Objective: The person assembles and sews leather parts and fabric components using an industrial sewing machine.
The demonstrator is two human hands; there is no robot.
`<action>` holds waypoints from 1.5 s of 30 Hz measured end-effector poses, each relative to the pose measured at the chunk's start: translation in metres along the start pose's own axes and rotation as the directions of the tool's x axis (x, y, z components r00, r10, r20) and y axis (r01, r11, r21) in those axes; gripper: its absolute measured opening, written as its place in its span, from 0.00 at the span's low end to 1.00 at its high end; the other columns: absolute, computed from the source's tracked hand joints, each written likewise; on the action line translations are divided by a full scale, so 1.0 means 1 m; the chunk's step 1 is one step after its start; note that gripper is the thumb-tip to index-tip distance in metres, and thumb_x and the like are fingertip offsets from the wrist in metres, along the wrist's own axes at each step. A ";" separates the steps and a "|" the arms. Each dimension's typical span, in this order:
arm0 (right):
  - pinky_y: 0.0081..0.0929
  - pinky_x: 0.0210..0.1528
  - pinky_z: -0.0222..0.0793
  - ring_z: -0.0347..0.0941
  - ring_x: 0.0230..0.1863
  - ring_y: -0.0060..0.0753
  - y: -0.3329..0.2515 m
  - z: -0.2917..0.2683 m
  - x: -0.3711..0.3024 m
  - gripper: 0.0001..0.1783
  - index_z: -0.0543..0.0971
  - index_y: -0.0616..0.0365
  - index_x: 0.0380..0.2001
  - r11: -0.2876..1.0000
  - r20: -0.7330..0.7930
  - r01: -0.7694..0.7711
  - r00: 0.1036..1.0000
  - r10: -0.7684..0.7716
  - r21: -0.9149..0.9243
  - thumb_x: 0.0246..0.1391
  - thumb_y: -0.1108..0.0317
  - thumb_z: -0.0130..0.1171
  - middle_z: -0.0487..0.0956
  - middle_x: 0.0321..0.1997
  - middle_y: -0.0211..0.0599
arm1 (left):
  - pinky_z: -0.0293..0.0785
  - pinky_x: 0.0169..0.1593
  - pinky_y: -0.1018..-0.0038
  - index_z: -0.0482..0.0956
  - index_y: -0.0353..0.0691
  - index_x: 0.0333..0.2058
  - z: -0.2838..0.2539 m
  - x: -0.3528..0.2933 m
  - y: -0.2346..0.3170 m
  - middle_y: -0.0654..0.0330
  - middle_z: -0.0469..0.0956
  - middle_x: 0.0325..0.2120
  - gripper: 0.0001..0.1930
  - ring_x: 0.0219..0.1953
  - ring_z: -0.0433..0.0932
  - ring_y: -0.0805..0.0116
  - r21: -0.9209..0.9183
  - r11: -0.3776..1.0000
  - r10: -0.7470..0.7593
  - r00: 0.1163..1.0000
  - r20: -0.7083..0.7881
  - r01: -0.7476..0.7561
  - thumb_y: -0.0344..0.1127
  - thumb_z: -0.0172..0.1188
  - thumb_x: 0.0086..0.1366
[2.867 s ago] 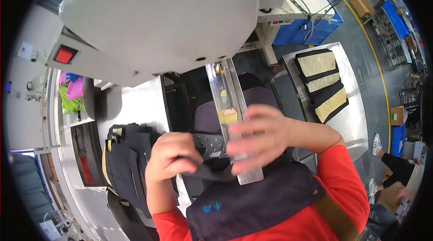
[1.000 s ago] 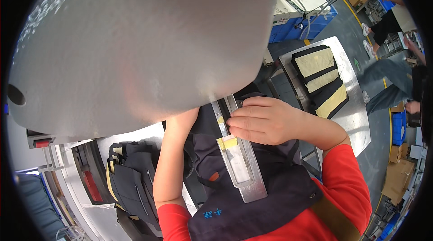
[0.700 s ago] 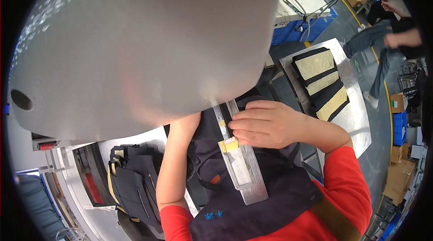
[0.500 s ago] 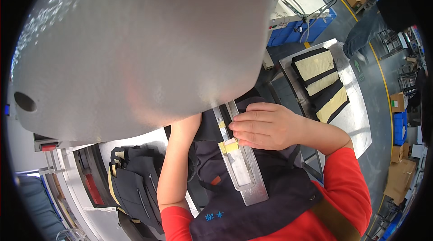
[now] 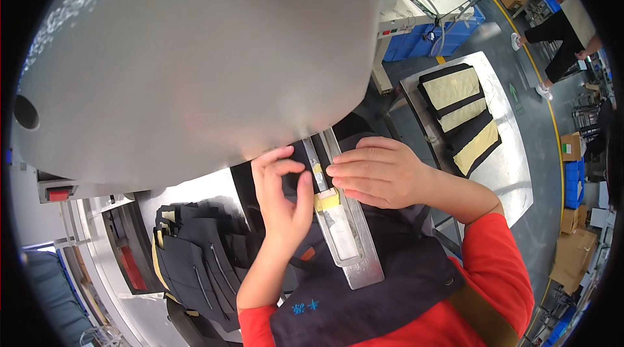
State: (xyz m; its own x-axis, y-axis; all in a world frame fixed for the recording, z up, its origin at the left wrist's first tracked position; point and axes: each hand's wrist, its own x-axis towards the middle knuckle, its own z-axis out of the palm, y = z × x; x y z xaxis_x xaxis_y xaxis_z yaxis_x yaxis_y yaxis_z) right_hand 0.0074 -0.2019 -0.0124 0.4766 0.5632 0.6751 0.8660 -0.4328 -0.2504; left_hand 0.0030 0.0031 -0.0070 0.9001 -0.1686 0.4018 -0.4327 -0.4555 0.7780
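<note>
A long metal plate with a slotted frame (image 5: 354,243) sticks out from under a large grey machine body (image 5: 214,74), toward my apron. Yellow tape (image 5: 327,200) crosses it partway along. Dark fabric lies around its far end, partly hidden by the machine. My right hand (image 5: 383,175) rests with straight fingers at the plate's right edge. To the left of the plate is my left hand (image 5: 283,201), its fingers bent and the thumb apart, nothing seen between them. Its fingertips are close under the machine's lower edge.
A pile of dark garment pieces with zips (image 5: 205,266) lies on the table at left. On a metal side table (image 5: 513,171) at right are black panels with cream patches (image 5: 478,142). Blue crates (image 5: 416,45) stand beyond. A person (image 5: 562,35) walks at far right.
My left hand has come out from under the machine body into view, with its fingers now showing. The right hand stays at the plate. A different figure appears at far right.
</note>
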 end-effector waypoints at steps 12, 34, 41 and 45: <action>0.36 0.54 0.62 0.72 0.48 0.39 0.011 -0.014 -0.046 0.21 0.78 0.55 0.39 0.879 0.263 -0.471 0.859 0.439 0.073 0.42 0.58 0.67 0.78 0.43 0.32 | 0.63 0.52 0.66 0.70 0.38 0.32 0.001 -0.005 0.007 0.53 0.66 0.48 0.10 0.49 0.66 0.58 -0.023 0.998 -0.057 0.998 -0.014 0.057 0.21 0.57 0.49; 0.24 0.30 0.67 0.74 0.26 0.28 0.056 -0.036 0.075 0.11 0.82 0.60 0.26 0.641 0.503 -0.581 0.799 0.330 0.501 0.41 0.64 0.65 0.80 0.26 0.37 | 0.67 0.48 0.64 0.74 0.41 0.37 -0.001 0.004 0.005 0.58 0.74 0.40 0.19 0.44 0.73 0.54 0.017 0.979 0.203 0.978 0.038 -0.204 0.16 0.56 0.44; 0.28 0.32 0.68 0.75 0.28 0.35 0.052 -0.034 0.085 0.13 0.82 0.61 0.25 0.700 0.593 -0.629 0.720 0.360 0.338 0.38 0.62 0.64 0.80 0.26 0.38 | 0.67 0.43 0.68 0.78 0.46 0.33 -0.002 0.008 0.013 0.66 0.76 0.37 0.17 0.41 0.75 0.63 0.176 0.910 0.377 0.926 0.019 -0.374 0.20 0.60 0.42; 0.29 0.33 0.68 0.75 0.30 0.38 0.052 -0.028 0.087 0.15 0.81 0.61 0.27 0.674 0.584 -0.622 0.739 0.337 0.398 0.36 0.61 0.64 0.79 0.26 0.40 | 0.66 0.43 0.69 0.79 0.47 0.32 -0.007 0.011 0.018 0.69 0.76 0.37 0.16 0.41 0.75 0.65 0.249 0.872 0.403 0.906 0.127 -0.422 0.24 0.64 0.40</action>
State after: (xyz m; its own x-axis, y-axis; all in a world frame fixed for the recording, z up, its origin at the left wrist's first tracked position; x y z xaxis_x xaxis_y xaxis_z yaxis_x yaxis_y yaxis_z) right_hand 0.0899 -0.1957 0.0528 0.7318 0.6814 0.0092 0.3477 -0.3617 -0.8650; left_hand 0.0050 -0.0011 0.0154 0.6480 -0.4471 0.6166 -0.7443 -0.5436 0.3880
